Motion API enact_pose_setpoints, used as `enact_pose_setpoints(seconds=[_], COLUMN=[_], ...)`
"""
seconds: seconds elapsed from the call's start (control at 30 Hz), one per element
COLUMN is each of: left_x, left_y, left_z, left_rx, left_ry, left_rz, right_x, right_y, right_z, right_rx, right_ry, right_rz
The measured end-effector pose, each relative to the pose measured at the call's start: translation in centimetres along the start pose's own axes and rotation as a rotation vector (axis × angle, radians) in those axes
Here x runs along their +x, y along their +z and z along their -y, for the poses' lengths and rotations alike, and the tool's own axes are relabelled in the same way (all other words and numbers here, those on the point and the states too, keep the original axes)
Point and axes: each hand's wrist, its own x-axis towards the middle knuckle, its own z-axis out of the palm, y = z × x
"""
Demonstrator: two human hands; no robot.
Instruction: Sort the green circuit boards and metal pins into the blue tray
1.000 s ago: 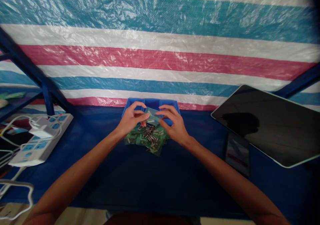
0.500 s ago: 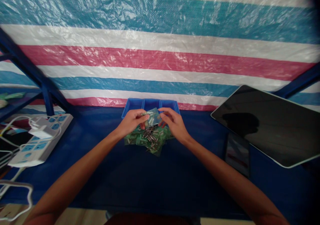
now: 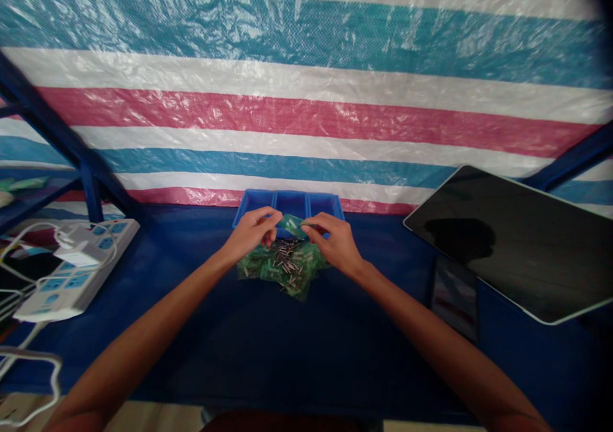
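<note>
A small clear greenish plastic bag [image 3: 293, 225] is stretched between my hands, with a few pale pieces inside that are too small to name. My left hand [image 3: 255, 231] pinches its left edge between thumb and fingers. On the other side my right hand [image 3: 334, 239] grips the right edge the same way. Below the hands lies a pile of similar green plastic bags [image 3: 258, 262]. Loose dark metal screws or pins [image 3: 287, 256] are heaped on top of that pile. Just behind the hands stands a blue tray [image 3: 292, 200] with three compartments, partly hidden by the fingers.
On the left, a white power strip [image 3: 79, 285] carries a plugged-in charger and tangled cables. A large dark-screened tablet or monitor [image 3: 517, 246] lies at the right, beside a dark phone-like slab [image 3: 454, 298]. A striped plastic sheet [image 3: 306, 112] hangs behind the blue table [image 3: 268, 355].
The small bag has tipped flatter and its upper corner has dropped. My right hand has shifted slightly down, with its fingers drawn closer together on the bag.
</note>
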Motion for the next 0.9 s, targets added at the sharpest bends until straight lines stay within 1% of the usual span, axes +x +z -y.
enact_pose_setpoints(seconds=[0.1,0.17,0.23,0.3,0.43,0.6,0.77,0.9], left_x=[0.2,0.3,0.4,0.5,0.7,0.8,0.9,1.0], left_y=[-0.1,-0.2,-0.4,-0.5,-0.7,-0.7,-0.8,-0.8], left_z=[0.3,0.5,0.6,0.9,1.4,1.5,1.8,2.1], left_rx=[0.077,0.111,0.125,0.130,0.141,0.136,0.142,0.134], left_ry=[0.063,0.087,0.094,0.090,0.080,0.093,0.099,0.092], left_rz=[-0.095,-0.154,-0.185,-0.194,-0.202,-0.205,-0.188,-0.182], right_x=[0.1,0.3,0.8,1.4,2.4,2.3,2.1,2.1], right_y=[0.3,0.5,0.8,1.1,1.6,2.1,2.8,3.1], right_z=[-0.6,-1.0,-1.4,-1.8,-2.2,-2.7,-3.5,-4.0], right_rx=[-0.005,-0.007,-0.023,-0.068,-0.229,-0.392,-0.412,-0.382], right_ry=[0.083,0.107,0.113,0.112,0.092,0.086,-0.005,-0.018], right_rz=[-0.033,-0.055,-0.058,-0.046,0.015,0.125,0.242,0.277])
